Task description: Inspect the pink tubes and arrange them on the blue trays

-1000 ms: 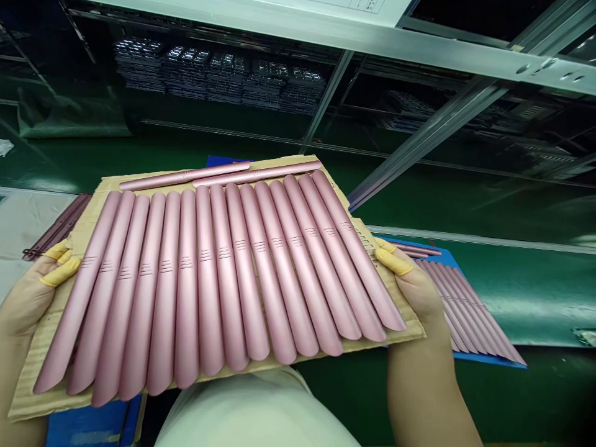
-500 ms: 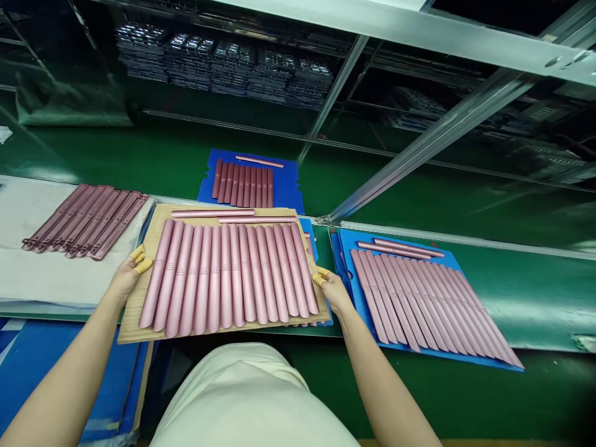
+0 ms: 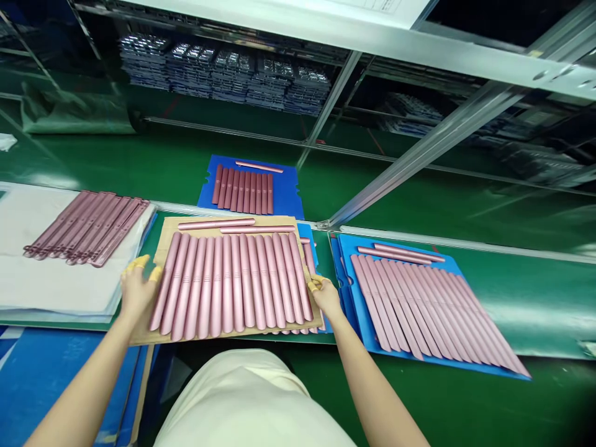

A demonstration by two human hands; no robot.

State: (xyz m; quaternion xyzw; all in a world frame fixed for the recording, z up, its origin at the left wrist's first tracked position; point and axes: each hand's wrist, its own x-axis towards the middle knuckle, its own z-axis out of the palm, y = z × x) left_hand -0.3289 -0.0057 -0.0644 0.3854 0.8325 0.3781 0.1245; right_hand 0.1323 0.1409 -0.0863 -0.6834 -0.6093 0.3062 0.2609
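Note:
A tan cardboard sheet [image 3: 161, 254] carries a row of pink half-round strips [image 3: 230, 282], plus two more laid crosswise along its far edge. My left hand [image 3: 136, 288] is at the sheet's left edge, its fingers spread and its thumb near the outermost strip. Yellow covers are on the fingertips of both hands. On the opposite edge, my right hand [image 3: 326, 295] pinches the cardboard. Beneath the sheet, partly hidden, lies a blue sheet [image 3: 306, 234] with more pink strips.
At right, a blue sheet [image 3: 347, 245] bears another row of pink strips. A smaller blue sheet [image 3: 286, 192] with darker strips lies behind. Dark pink slotted strips [image 3: 88, 226] rest on white sheeting [image 3: 56, 285] at left. A metal post [image 3: 419, 149] slants up from the green bench.
The cardboard sheet has come down over the blue sheet and shifted slightly right. My left hand's fingers have loosened from its edge; my right hand stays on it.

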